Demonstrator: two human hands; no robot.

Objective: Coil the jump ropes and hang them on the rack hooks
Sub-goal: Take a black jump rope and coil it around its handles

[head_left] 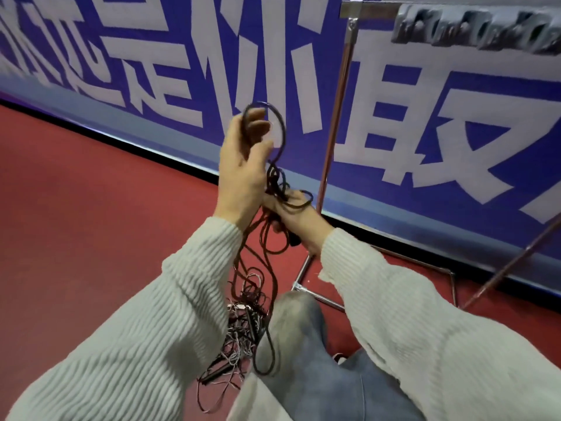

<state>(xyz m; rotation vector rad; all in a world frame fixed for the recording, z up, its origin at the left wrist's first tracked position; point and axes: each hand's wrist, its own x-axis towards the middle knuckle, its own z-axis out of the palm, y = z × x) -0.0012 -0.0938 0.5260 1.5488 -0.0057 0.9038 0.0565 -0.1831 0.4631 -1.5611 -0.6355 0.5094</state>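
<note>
Jump rope, dark cord: one loop pinched in the curled fingers of the raised left hand, gathered strands and a black handle gripped in the right hand just below it. Remaining cord hangs to a tangled pile of ropes on the red floor beside a knee in jeans. Metal rack with blurred hooks stands to the right, before a blue banner.
</note>
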